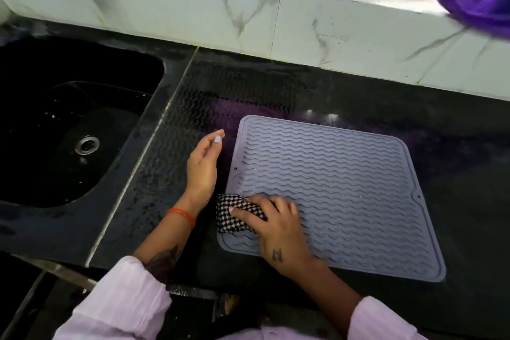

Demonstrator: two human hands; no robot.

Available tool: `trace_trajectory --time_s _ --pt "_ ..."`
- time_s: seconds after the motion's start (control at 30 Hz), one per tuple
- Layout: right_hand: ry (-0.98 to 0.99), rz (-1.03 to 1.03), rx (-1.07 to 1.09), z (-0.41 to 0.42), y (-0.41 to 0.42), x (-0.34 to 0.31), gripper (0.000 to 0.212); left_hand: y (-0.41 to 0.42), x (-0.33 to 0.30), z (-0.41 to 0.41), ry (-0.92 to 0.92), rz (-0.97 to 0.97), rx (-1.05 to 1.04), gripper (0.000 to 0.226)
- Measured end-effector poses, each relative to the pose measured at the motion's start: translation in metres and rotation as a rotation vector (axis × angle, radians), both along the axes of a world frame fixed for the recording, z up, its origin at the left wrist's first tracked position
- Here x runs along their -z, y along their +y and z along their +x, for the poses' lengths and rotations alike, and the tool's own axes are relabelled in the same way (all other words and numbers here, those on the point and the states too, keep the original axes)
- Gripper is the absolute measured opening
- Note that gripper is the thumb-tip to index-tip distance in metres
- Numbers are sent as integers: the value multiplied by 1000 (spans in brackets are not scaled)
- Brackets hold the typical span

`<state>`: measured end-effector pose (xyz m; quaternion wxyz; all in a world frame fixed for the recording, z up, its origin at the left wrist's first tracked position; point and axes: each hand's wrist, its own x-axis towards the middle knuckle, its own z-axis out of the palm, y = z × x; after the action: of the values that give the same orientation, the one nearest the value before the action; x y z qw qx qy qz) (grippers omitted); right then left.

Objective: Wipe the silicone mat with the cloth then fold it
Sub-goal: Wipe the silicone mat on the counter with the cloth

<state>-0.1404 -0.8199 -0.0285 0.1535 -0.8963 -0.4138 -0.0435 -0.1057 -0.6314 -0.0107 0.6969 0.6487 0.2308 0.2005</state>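
Pressing the checked cloth [239,211] onto the near left corner of the mat [331,190], the right hand [276,229] is curling its fingers over the bunched fabric and holding it flat against the ridges. The left hand [204,168] is hovering just beside the left edge of the mat with its fingers loosely straight and holding nothing; I cannot tell if it is touching the counter [414,107]. The mat is lying flat on the dark counter, to the right of the sink [69,119], and it is not folded yet, so the wiping step seems to be in progress. The main risk, in my judgement, is that the mat is sliding: the counter is looking wet and shiny near the sink, and no hand is pinning the mat down, so a strong stroke could be pushing the whole mat away instead of cleaning it. The cloth is also hanging partly over the mat edge, so it may be catching on the raised rim and bunching more. The wavy grooves may be keeping water where the cloth is passing too quickly.
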Motion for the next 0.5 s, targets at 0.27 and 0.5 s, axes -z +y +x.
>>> trace_trajectory --time_s 0.27,0.5 --pt "-9 -9 91 44 11 -9 60 0 4 3 18 151 -23 23" --pt "51 123 90 68 13 -13 65 -6 7 11 71 286 28 45"
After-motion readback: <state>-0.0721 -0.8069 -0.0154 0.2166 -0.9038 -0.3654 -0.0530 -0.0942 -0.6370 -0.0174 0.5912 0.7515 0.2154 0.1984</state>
